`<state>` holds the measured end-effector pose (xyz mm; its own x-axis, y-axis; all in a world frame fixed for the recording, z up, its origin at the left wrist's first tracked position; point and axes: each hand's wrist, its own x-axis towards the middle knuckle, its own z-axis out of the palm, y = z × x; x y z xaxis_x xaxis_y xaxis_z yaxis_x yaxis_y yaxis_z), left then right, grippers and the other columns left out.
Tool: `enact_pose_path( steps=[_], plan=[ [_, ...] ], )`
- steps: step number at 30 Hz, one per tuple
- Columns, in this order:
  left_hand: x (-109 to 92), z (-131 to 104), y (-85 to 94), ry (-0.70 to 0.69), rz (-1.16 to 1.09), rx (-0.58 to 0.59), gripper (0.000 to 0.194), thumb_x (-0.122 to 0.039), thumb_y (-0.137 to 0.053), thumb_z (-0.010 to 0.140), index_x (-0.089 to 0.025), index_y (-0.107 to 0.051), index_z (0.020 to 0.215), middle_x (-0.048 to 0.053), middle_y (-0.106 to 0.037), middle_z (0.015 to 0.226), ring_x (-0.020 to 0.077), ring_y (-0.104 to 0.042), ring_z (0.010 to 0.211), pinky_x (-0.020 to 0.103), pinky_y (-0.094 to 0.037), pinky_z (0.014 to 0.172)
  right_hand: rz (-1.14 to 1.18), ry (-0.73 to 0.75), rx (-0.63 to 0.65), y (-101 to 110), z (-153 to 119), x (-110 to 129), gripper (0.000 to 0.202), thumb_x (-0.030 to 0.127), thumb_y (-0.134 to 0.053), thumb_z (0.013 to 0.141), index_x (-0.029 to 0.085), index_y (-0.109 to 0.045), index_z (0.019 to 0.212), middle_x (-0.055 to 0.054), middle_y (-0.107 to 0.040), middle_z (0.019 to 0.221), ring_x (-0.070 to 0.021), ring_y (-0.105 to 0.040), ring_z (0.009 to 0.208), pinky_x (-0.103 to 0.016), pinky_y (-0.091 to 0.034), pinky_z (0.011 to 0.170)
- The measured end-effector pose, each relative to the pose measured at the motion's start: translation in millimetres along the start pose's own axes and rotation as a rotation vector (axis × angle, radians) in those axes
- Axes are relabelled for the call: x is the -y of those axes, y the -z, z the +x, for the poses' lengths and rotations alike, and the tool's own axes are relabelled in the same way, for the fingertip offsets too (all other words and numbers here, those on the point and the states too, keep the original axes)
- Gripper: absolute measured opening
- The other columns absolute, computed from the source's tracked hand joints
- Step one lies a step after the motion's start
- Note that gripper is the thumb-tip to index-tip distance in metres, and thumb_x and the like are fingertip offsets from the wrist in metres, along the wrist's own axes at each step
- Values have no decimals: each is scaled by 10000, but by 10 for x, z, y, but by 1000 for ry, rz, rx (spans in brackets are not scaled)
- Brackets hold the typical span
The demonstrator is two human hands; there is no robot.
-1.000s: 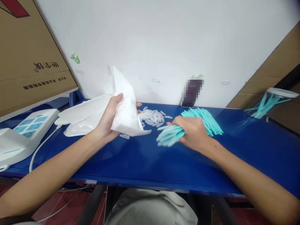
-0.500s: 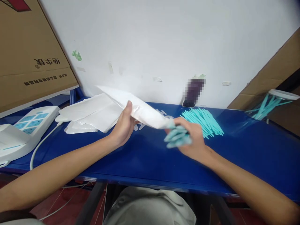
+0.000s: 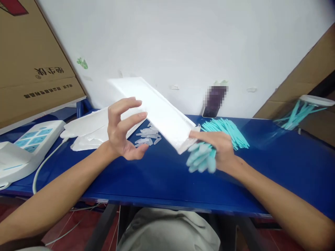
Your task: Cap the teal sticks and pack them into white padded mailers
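My right hand (image 3: pixel 222 148) is closed on the end of a white flat bag (image 3: pixel 159 115) and on a bundle of teal sticks (image 3: pixel 201 158). The sticks' pale, rounded tips point toward me, slightly blurred. From that hand the bag slants up to the left, raised above the table. My left hand (image 3: pixel 124 129) is open beside the bag's left edge, fingers and thumb apart and nothing between them. Small translucent pieces (image 3: pixel 148 135) lie on the table behind it. A stack of white bags (image 3: pixel 89 127) rests to its left, and a pile of teal sticks (image 3: pixel 227 130) lies beyond my right hand.
At left are a white power strip (image 3: pixel 36 139), a white cable (image 3: pixel 43 165) and a large cardboard box (image 3: pixel 39 45). A phone (image 3: pixel 211 111) leans on the wall behind the blue table (image 3: pixel 157 184). To the right, a clear jar (image 3: pixel 300 111) contains teal sticks.
My left hand has let go of the bag and opened, moving slightly left. The bag has turned its broad face toward me, and my right hand still grips its end.
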<state>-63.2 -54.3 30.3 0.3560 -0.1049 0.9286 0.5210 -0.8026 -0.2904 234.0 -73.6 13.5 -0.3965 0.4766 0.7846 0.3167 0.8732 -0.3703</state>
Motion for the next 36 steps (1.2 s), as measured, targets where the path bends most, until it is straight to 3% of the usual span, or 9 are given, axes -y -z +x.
enact_pose_path(
  steps=[4, 7, 9, 14, 17, 19, 26, 30, 36],
  plan=[
    [-161, 211, 140, -56, 254, 371, 818, -618, -665, 797, -355, -379, 1516, 67, -324, 1630, 402, -303, 1489, 657, -242, 1174, -368, 524, -1, -7, 11, -53, 229, 188, -569, 969, 173, -697, 1158, 20, -626, 589, -130, -531, 484, -284, -380, 468],
    [-269, 290, 187, 15, 245, 715, 865, -550, -668, 805, -305, -316, 1556, 122, -283, 1662, 445, -212, 1531, 716, -63, 1184, -533, 646, 20, -15, 63, -23, 211, 113, -569, 953, 172, -715, 1095, 56, -510, 534, -106, -391, 458, -287, -284, 450],
    [-302, 293, 179, 35, 179, 826, 911, -505, -684, 796, -273, -278, 1577, 155, -309, 1644, 448, -233, 1522, 713, -31, 1185, -563, 698, 23, -14, 84, 16, 212, 113, -569, 952, 192, -728, 1069, 58, -482, 539, -106, -350, 473, -294, -263, 455],
    [-314, 220, 101, 100, 62, 807, 989, -435, -716, 750, -264, -237, 1598, 149, -575, 1313, 368, -548, 1222, 671, -175, 1180, -581, 694, 44, 1, 82, 73, 251, 152, -582, 958, 302, -748, 1074, 66, -467, 523, -104, -353, 475, -309, -252, 467],
    [-313, 188, 89, 148, 53, 771, 900, -408, -706, 744, -246, -345, 1552, 131, -593, 1166, 326, -581, 1052, 545, -437, 1011, -547, 597, 53, 26, 66, 27, 311, 145, -570, 962, 333, -744, 1138, 62, -455, 507, -109, -358, 463, -311, -254, 475],
    [-300, 189, 104, 176, 46, 751, 771, -427, -689, 749, -257, -474, 1469, 119, -608, 1127, 306, -589, 986, 455, -489, 897, -532, 511, 58, 48, 50, -33, 334, 140, -575, 950, 312, -739, 1184, 53, -494, 523, -111, -385, 468, -303, -283, 489],
    [-248, 265, 175, 361, 148, 904, 620, -424, -626, 786, -258, -589, 1383, 100, -695, 1059, 280, -650, 873, 336, -460, 714, -555, 173, 196, 118, 11, -179, 494, 117, -541, 842, 217, -627, 1318, -16, -760, 843, -156, -645, 627, -261, -377, 546],
    [-295, 304, 192, 363, 211, 969, 607, -471, -604, 804, -252, -593, 1370, 94, -708, 1026, 274, -658, 797, 315, -407, 629, -778, 2, 226, 153, 75, -180, 319, 151, -552, 786, 217, -648, 1083, -6, -731, 749, -163, -575, 520, -271, -240, 480],
    [-442, 382, 160, 439, 161, 978, 522, -456, -626, 804, -240, -620, 1278, 90, -703, 1003, 267, -657, 781, 308, -393, 617, -1031, 67, 388, 215, 316, -56, 90, 142, -559, 804, 220, -593, 836, -11, -646, 651, -139, -464, 462, -315, -127, 487]
  ],
)
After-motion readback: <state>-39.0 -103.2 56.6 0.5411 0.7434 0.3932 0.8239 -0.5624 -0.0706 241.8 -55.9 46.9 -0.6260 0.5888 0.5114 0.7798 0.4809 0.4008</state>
